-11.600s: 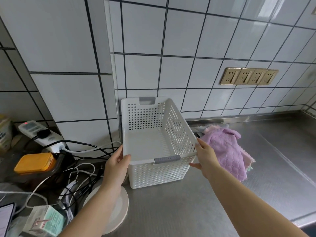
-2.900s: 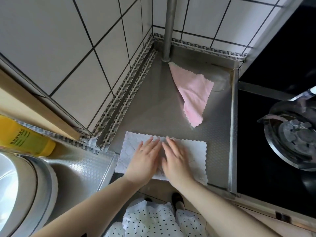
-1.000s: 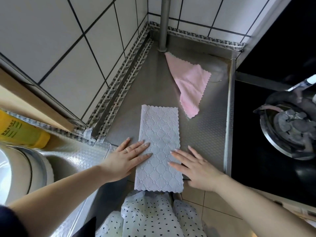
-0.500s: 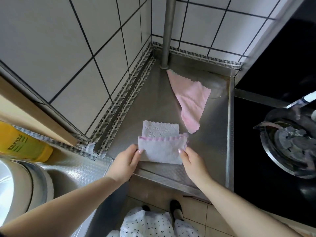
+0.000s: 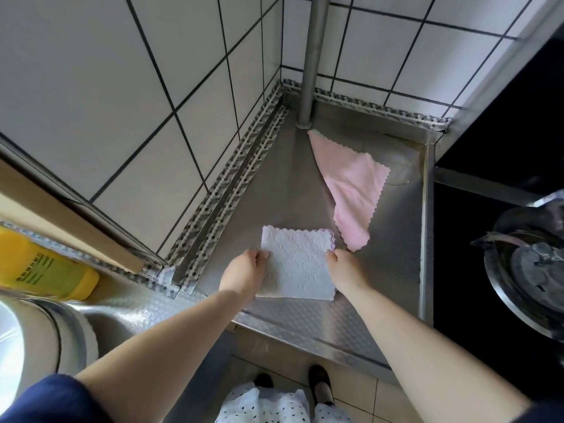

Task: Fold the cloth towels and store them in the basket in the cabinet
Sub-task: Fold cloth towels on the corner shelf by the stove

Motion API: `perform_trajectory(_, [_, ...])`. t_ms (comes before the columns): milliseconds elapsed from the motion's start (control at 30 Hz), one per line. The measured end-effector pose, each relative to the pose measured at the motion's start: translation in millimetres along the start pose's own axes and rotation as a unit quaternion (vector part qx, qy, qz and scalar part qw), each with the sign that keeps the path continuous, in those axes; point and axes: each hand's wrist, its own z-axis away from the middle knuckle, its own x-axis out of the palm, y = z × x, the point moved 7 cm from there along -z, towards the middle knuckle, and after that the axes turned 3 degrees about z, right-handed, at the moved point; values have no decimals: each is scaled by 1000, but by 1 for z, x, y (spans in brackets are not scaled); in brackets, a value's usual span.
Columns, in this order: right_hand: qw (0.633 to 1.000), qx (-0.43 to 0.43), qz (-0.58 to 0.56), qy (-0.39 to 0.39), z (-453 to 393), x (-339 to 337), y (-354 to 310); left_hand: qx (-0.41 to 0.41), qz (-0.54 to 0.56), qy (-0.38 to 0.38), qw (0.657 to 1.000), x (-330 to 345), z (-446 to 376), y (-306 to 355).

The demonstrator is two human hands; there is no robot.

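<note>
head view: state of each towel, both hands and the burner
white towel: folded into a square, flat on the steel counter
pink towel: unfolded, lying loose
left hand: holds white towel's left edge
right hand: holds its right edge
gas burner: no flame visible

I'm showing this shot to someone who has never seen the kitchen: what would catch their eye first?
Most likely the white towel, folded into a square near the front edge of the steel counter, with the left hand and right hand gripping its two sides. Next, the pink towel lying unfolded just behind it, reaching toward the steel pipe in the tiled corner. The yellow bottle at the far left also stands out.
</note>
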Motion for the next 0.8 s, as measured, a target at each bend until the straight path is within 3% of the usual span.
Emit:
perform_trajectory(133, [999, 28, -44, 12, -1, 1, 2, -27, 33, 9, 999, -4, 0, -3])
perform_trajectory(200, [994, 40, -98, 42, 5, -7, 3, -19, 69, 56, 996, -13, 7, -8])
perform_trajectory(267, [988, -8, -94, 119, 13, -22, -1, 101, 17, 144, 984, -23, 20, 0])
perform_trajectory(300, [982, -72, -58, 163, 19, -26, -10, 170, -27, 160, 972, -19, 27, 9])
perform_trajectory(400, [942, -255, 114, 187, 36, -4, -44, 297, -165, 112, 934, 13, 33, 37])
perform_trajectory(533, [941, -232, 236, 61, 33, 40, -45, 254, -301, 4, 919, 43, 17, 36])
perform_trajectory(600, [940, -216, 257, 58, 29, 45, -34, 219, -318, -27, 922, 47, 12, 25])
perform_trajectory(800, [938, -183, 291, 28, 25, 38, -19, 193, -326, -25, 925, 44, 10, 22])
